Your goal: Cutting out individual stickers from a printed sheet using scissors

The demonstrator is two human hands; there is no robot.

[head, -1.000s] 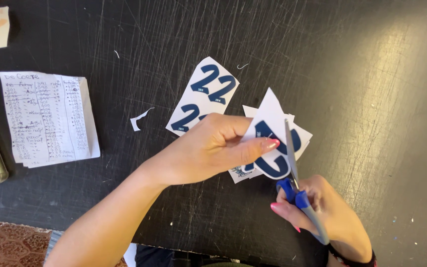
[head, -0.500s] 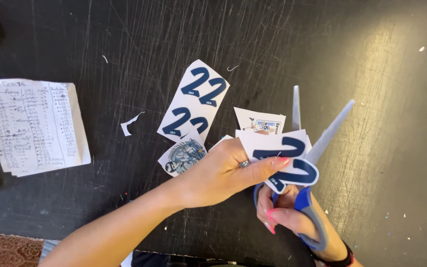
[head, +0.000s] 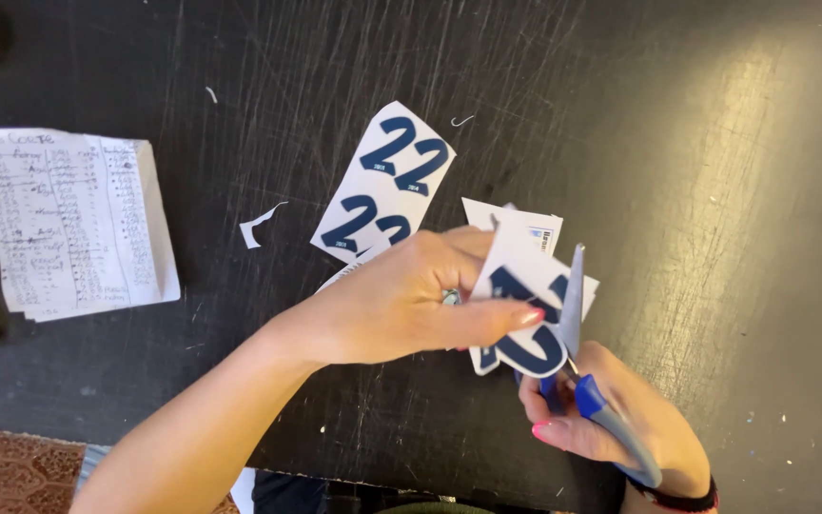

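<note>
Cutting is underway: left hand (head: 401, 305) pinches the paper cutout (head: 525, 314), right hand (head: 611, 419) grips scissors (head: 582, 371), requiring steady paper rotation.

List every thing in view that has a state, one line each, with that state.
Left hand: pinching the paper cutout.
Right hand: gripping the scissors.
Scissors: blades nearly closed against the cutout's edge.
Paper cutout: held off the table, partly trimmed.
Printed sheet: flat on the table, uncut.
Handwritten list: lying flat.
Paper scrap: loose on the table.

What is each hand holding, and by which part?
Left hand pinches the paper cutout at its upper edge; right hand grips the scissors by the blue handles.
</note>
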